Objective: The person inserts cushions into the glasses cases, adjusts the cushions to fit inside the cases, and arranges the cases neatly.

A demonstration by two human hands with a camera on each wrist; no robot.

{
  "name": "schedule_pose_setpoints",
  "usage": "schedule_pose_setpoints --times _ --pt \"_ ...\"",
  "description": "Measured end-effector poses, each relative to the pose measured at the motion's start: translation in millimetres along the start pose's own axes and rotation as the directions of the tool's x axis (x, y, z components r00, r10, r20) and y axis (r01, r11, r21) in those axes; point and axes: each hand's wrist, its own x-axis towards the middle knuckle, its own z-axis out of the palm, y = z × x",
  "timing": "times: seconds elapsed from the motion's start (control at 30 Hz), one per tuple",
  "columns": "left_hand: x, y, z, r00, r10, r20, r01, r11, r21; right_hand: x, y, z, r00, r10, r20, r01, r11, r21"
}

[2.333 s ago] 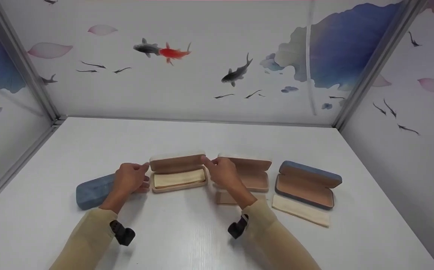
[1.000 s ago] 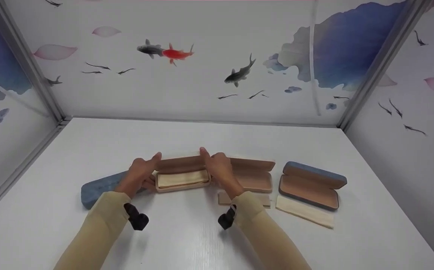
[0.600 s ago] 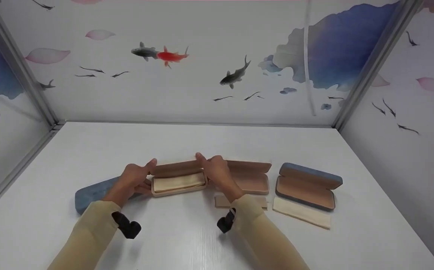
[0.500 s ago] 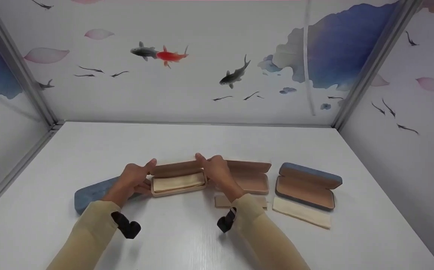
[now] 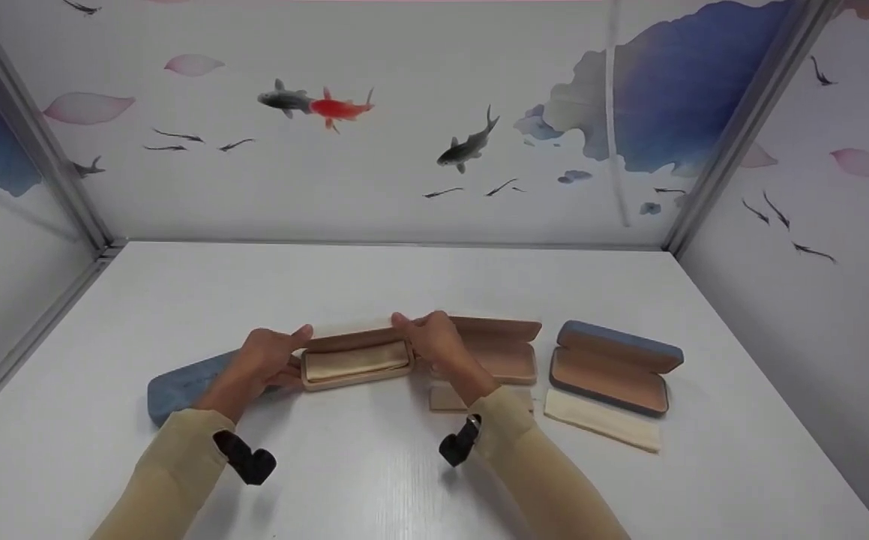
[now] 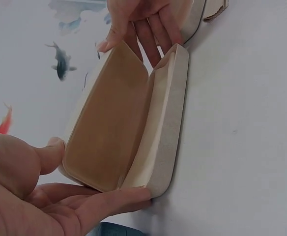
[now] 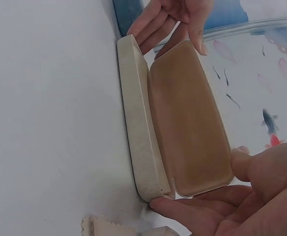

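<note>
A cream glasses case (image 5: 352,328) with a tan lining stands partly open on the white table, its lid tilted forward over the base. Inside lies a folded pale yellow cloth (image 5: 358,362). My left hand (image 5: 265,360) holds the case's left end, thumb at the lid and fingers against the end of the base. At the opposite end my right hand (image 5: 438,341) grips it likewise. Both wrist views show the thumbs on the lid's edge and the fingertips at the base (image 6: 172,123). From those low angles the base wall hides the cloth.
A closed blue glasses case (image 5: 187,386) lies left, partly behind my left arm. Right of my right hand are an open cream case (image 5: 513,360) and an open blue case (image 5: 614,375). Folded cloths (image 5: 603,420), (image 5: 449,399) lie before them. Printed walls (image 5: 404,202) enclose the table.
Both hands came in to the ends of the cream case and took hold of it. Its lid has since tipped forward, showing more of its outside and shading the cloth.
</note>
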Motion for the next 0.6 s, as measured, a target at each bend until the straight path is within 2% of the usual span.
schedule_pose_setpoints --times 0.13,0.4,0.6 --pt "-0.9 -5.3 -1.5 0.999 0.045 0.017 -0.046 0.999 0.016 -2.2 1 1 1.000 -0.001 0.004 0.001 1.000 -0.009" --pt "0.3 -11.1 -0.8 0.997 0.068 0.034 -0.068 0.998 0.009 -5.6 2 1 0.999 0.043 -0.016 -0.043 0.999 -0.032" --pt "-1.6 -13.2 1.3 0.993 0.119 0.025 -0.120 0.988 0.095 -6.1 3 1 0.999 0.043 -0.011 -0.044 0.998 -0.042"
